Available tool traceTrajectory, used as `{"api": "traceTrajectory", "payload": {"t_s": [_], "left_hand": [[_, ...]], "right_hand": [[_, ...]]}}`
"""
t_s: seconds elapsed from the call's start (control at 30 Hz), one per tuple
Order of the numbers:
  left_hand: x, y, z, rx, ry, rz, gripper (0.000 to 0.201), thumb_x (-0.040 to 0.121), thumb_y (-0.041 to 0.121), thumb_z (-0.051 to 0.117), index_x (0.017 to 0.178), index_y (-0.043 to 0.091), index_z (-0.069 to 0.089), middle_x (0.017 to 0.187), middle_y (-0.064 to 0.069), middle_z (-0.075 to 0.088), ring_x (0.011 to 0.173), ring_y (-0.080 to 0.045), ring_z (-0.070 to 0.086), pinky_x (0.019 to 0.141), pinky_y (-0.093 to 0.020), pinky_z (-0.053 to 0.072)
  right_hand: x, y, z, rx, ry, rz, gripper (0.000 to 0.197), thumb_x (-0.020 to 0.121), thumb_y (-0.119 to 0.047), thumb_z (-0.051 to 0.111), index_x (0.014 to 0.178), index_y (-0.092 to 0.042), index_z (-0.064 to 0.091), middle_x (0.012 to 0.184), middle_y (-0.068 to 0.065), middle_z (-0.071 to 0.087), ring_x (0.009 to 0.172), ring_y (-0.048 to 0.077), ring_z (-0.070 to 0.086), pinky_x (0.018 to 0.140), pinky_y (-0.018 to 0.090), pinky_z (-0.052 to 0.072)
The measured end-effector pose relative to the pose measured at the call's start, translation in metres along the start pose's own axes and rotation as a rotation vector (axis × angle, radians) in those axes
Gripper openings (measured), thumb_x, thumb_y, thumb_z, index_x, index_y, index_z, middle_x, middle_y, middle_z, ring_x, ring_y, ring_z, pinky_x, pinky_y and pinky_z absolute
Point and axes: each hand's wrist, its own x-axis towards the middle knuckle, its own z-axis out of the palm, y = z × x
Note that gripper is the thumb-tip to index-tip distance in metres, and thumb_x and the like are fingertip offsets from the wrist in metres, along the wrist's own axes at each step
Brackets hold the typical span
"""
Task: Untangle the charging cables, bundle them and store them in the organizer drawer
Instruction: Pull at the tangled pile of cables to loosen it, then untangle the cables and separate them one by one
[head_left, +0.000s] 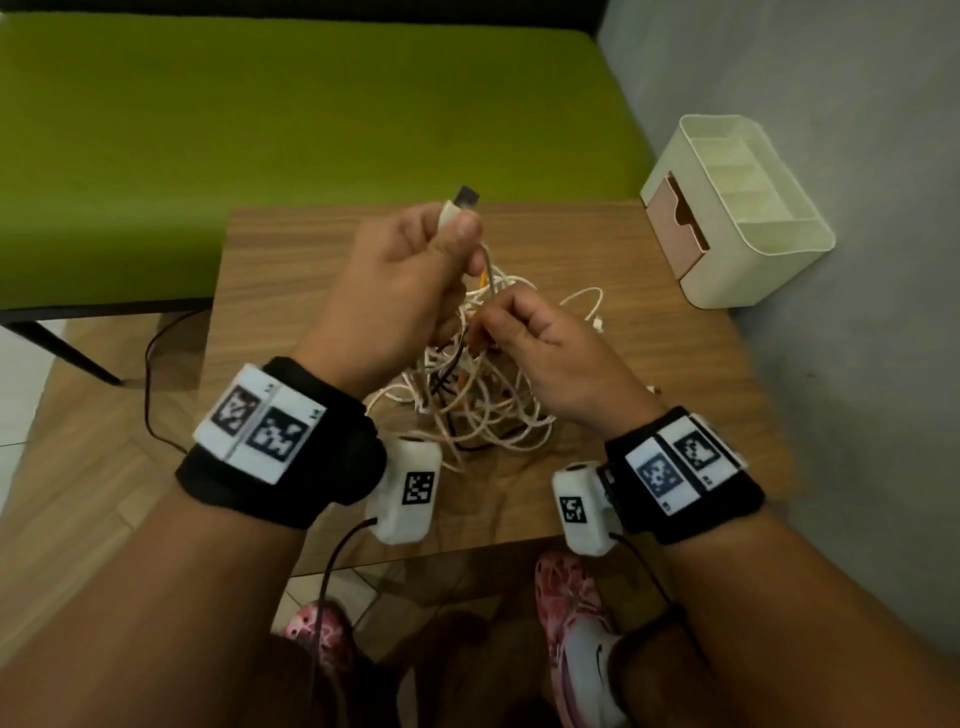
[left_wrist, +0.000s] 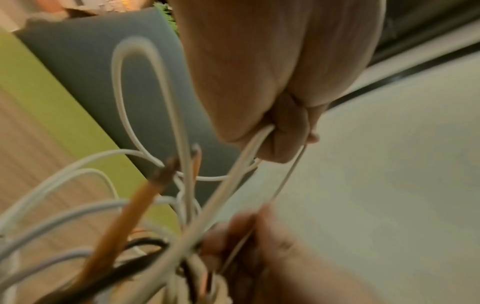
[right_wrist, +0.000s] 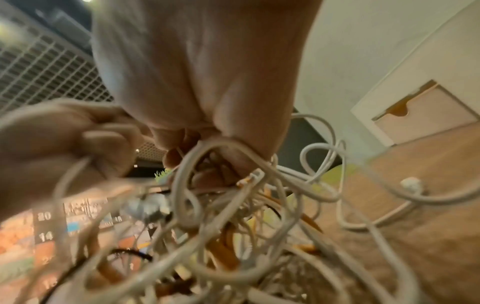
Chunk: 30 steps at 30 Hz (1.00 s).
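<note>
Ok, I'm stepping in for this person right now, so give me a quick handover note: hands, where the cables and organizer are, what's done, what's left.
Left hand: pinches a white cable's USB plug, raised above the pile.
Right hand: grips strands at the top of the cable tangle.
Tangle: white, orange and black cables, knotted, on the wooden table.
Organizer: far right corner of the table, pink drawer partly open.
Done: one plug end found.
Left: free each cable, bundle, store in the drawer.
</note>
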Motion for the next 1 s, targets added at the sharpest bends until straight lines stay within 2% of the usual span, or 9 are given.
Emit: {"api": "traceTrajectory", "payload": {"t_s": [0.17, 0.3, 0.4, 0.5, 0.63, 0.7, 0.8, 0.9, 1.0], "left_hand": [[-0.008, 0.013, -0.008, -0.257, -0.017, 0.012, 0.036, 0.098, 0.023, 0.041, 0.066, 0.014, 0.055, 0.062, -0.012, 0.01, 0.034, -0.003, 0.017, 0.04, -0.009, 0.02], [-0.012, 0.015, -0.026, -0.152, 0.041, -0.038, 0.036, 0.097, 0.027, 0.043, 0.065, 0.019, 0.056, 0.059, -0.009, 0.012, 0.036, -0.004, 0.018, 0.041, -0.011, 0.017], [-0.011, 0.008, -0.044, 0.462, 0.09, -0.158, 0.036, 0.098, 0.036, 0.048, 0.067, 0.019, 0.057, 0.052, 0.005, 0.036, 0.041, -0.011, 0.029, 0.043, -0.021, 0.023], [-0.01, -0.003, -0.045, 1.083, 0.131, -0.272, 0.032, 0.1, 0.031, 0.05, 0.079, 0.014, 0.066, 0.068, -0.006, 0.063, 0.054, -0.023, 0.051, 0.051, -0.03, 0.039], [-0.011, 0.0, -0.019, 1.158, 0.36, 0.117, 0.026, 0.1, 0.029, 0.052, 0.111, 0.016, 0.07, 0.117, -0.008, 0.069, 0.099, -0.027, 0.064, 0.08, -0.033, 0.046], [-0.011, 0.001, -0.004, 1.08, 0.373, 0.364, 0.028, 0.099, 0.027, 0.051, 0.119, 0.015, 0.067, 0.131, -0.003, 0.062, 0.106, -0.016, 0.061, 0.085, -0.027, 0.044], [-0.012, -0.009, 0.011, 1.014, 0.184, 0.346, 0.025, 0.099, 0.025, 0.05, 0.114, 0.014, 0.066, 0.105, -0.003, 0.068, 0.091, -0.019, 0.062, 0.072, -0.03, 0.043], [-0.009, -0.019, 0.011, 1.078, 0.037, 0.168, 0.026, 0.101, 0.037, 0.046, 0.098, 0.018, 0.063, 0.079, 0.002, 0.065, 0.072, -0.026, 0.059, 0.059, -0.039, 0.041], [-0.008, -0.02, 0.004, 1.031, 0.019, 0.091, 0.026, 0.101, 0.038, 0.047, 0.085, 0.019, 0.057, 0.068, 0.004, 0.059, 0.062, -0.015, 0.055, 0.055, -0.036, 0.041]], "right_hand": [[0.01, 0.011, -0.013, -0.25, 0.104, -0.113, 0.016, 0.1, -0.028, 0.055, 0.095, -0.015, 0.063, 0.092, -0.001, 0.062, 0.087, 0.014, 0.058, 0.078, 0.035, 0.047], [0.01, 0.018, -0.019, -0.349, 0.2, -0.217, 0.013, 0.098, -0.022, 0.057, 0.093, -0.012, 0.064, 0.097, -0.002, 0.057, 0.092, 0.015, 0.055, 0.083, 0.033, 0.046], [0.006, 0.016, -0.026, -0.339, 0.321, -0.243, 0.015, 0.097, -0.019, 0.059, 0.096, -0.008, 0.069, 0.099, 0.002, 0.06, 0.093, 0.017, 0.057, 0.081, 0.026, 0.047], [0.002, 0.011, -0.027, -0.313, 0.338, -0.26, 0.015, 0.098, -0.017, 0.058, 0.101, -0.009, 0.07, 0.096, 0.002, 0.066, 0.089, 0.012, 0.06, 0.077, 0.023, 0.047], [0.002, 0.01, -0.022, -0.303, 0.264, -0.226, 0.016, 0.098, -0.018, 0.058, 0.105, -0.012, 0.071, 0.089, -0.015, 0.064, 0.085, -0.006, 0.057, 0.075, 0.012, 0.043], [0.003, 0.011, -0.02, -0.328, 0.255, -0.27, 0.016, 0.097, -0.017, 0.059, 0.102, -0.008, 0.071, 0.091, -0.008, 0.065, 0.087, 0.002, 0.059, 0.078, 0.02, 0.047], [0.005, 0.007, -0.016, -0.311, 0.275, -0.32, 0.018, 0.096, -0.017, 0.062, 0.105, -0.006, 0.072, 0.096, 0.005, 0.068, 0.089, 0.017, 0.063, 0.078, 0.034, 0.05], [0.002, -0.002, -0.016, -0.277, 0.327, -0.328, 0.013, 0.096, -0.016, 0.062, 0.101, -0.01, 0.072, 0.093, 0.006, 0.067, 0.085, 0.012, 0.062, 0.073, 0.024, 0.05], [0.001, -0.005, -0.018, -0.301, 0.326, -0.29, 0.012, 0.096, -0.019, 0.061, 0.099, -0.013, 0.071, 0.09, 0.002, 0.064, 0.082, 0.007, 0.058, 0.068, 0.017, 0.045]]}}
